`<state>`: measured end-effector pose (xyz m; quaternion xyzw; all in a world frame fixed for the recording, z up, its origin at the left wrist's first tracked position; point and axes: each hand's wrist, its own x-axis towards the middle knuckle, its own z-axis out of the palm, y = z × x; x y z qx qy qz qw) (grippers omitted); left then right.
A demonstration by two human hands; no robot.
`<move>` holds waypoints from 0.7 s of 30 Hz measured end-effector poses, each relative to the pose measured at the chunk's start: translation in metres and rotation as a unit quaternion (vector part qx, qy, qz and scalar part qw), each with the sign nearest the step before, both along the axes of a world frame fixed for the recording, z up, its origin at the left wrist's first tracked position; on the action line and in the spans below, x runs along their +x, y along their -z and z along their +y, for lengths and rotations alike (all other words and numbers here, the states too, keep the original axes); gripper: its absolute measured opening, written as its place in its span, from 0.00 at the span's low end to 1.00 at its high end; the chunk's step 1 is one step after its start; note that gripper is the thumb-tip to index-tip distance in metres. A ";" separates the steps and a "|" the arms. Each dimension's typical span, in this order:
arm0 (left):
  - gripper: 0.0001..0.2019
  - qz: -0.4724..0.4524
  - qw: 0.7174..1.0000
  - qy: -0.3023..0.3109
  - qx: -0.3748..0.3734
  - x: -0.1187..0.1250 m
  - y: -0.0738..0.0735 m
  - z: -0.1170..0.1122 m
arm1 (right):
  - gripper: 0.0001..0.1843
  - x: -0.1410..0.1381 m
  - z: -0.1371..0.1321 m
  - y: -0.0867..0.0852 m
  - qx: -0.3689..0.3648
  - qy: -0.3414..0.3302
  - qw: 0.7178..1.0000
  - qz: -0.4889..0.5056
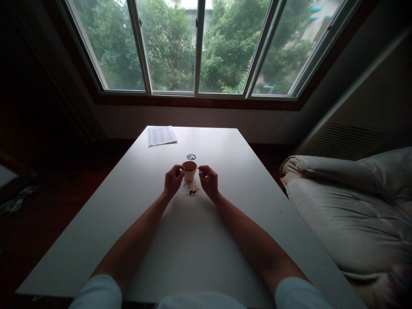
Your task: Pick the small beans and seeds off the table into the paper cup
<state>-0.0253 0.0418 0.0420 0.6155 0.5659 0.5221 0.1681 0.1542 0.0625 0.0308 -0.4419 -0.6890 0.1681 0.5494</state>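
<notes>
A small paper cup (189,175) stands upright on the white table (193,240), its brownish inside facing me. My left hand (174,178) is closed in a pinch, with thumb and fingertip at the left side of the cup's rim. On the other side, my right hand (209,180) is also pinched closed, its fingertips right beside the rim; whether they touch it or hold something tiny cannot be made out. Just in front of the cup lies a loose scatter of small yellowish and dark bits (192,192), too small to name.
Behind the cup is a small round dark-patterned piece (191,157) on the tabletop. Printed paper sheets (162,135) lie at the far left corner. Past the table's right edge is a pale cushioned seat (347,206). A window (199,51) spans the wall beyond.
</notes>
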 end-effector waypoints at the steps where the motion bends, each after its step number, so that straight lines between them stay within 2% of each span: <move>1: 0.12 0.003 1.000 0.007 -0.002 0.001 0.001 0.000 | 0.11 0.001 -0.001 0.001 -0.003 0.004 1.000 -0.001; 7: 0.10 0.022 0.999 0.023 -0.007 0.002 0.001 0.000 | 0.11 0.005 -0.003 0.007 -0.017 0.015 0.999 -0.024; 14: 0.10 0.063 0.998 -0.017 -0.007 -0.008 0.001 -0.004 | 0.12 0.013 0.000 0.006 -0.008 -0.004 0.998 -0.056; 17: 0.09 0.107 0.993 -0.017 -0.038 -0.017 0.009 -0.004 | 0.12 0.018 0.001 0.004 -0.006 -0.016 0.997 -0.075; 21: 0.07 0.190 0.974 0.023 -0.121 -0.026 0.021 -0.005 | 0.11 0.022 0.005 0.006 -0.012 -0.073 0.988 -0.136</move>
